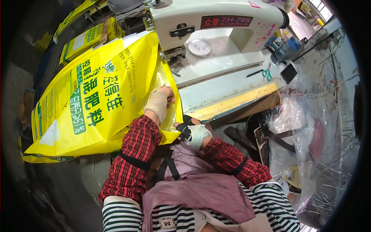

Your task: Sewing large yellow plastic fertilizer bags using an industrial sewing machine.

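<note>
A large yellow printed sack (96,96) lies across the left side, its open edge along the sewing machine's needle end. My left hand (161,98), wrapped in beige cloth, has its fingers curled at the sack's mouth. At the sack's near corner, my right hand (193,133) pinches the yellow edge. It wears a pale green wrap and black finger covering. The white sewing machine (216,23) stands just beyond both hands, and part of the sack's edge sits close to its presser foot area (174,54).
Stacked yellow sacks (83,40) lie at the far left. On the machine table are teal scissors (266,74), a black phone (288,72) and a blue-tinted bottle (288,50). A yellow-topped board (235,101) runs along the table's front. Clear plastic wrapping (305,127) hangs at the right.
</note>
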Tool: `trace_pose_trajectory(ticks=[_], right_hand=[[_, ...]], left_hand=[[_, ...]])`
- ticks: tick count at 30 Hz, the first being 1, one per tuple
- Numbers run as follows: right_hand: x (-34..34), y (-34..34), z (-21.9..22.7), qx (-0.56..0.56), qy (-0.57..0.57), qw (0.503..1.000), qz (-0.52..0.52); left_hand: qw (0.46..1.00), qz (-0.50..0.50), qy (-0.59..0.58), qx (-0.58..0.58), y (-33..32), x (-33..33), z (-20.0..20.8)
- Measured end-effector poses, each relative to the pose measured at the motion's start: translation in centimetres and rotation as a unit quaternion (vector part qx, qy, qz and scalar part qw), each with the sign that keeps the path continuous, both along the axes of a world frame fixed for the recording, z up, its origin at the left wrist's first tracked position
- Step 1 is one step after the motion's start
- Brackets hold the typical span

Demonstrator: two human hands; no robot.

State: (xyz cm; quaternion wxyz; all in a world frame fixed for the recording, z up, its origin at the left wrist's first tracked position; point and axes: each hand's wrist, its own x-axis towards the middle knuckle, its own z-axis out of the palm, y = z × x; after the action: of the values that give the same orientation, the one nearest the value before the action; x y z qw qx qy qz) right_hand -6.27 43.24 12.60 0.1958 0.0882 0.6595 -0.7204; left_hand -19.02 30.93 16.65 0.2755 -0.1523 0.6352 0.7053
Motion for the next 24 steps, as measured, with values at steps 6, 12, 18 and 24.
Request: trace_pose_trajectory(ticks=[6, 12, 18, 24], right_hand=[[-0.8, -0.1, -0.9, 0.053, 0.048, 0.995, 0.063], [0.3, -0.4, -1.1, 0.008, 0.007, 1.000, 0.015], [0.7, 0.9, -0.7, 0.278, 0.270, 0.909, 0.153], [0.5, 1.0, -2.3, 0.353, 0.315, 0.865, 0.170]], left_hand=[[0.984, -0.112, 0.059, -0.124, -1.0, -0.8, -3.1], [0.880, -0.276, 0.156, -0.353, -1.3, -0.4, -3.0], [0.930, -0.214, 0.145, -0.261, -1.4, 1.4, -1.6], [0.882, -0.290, 0.187, -0.320, -1.7, 1.8, -1.4]])
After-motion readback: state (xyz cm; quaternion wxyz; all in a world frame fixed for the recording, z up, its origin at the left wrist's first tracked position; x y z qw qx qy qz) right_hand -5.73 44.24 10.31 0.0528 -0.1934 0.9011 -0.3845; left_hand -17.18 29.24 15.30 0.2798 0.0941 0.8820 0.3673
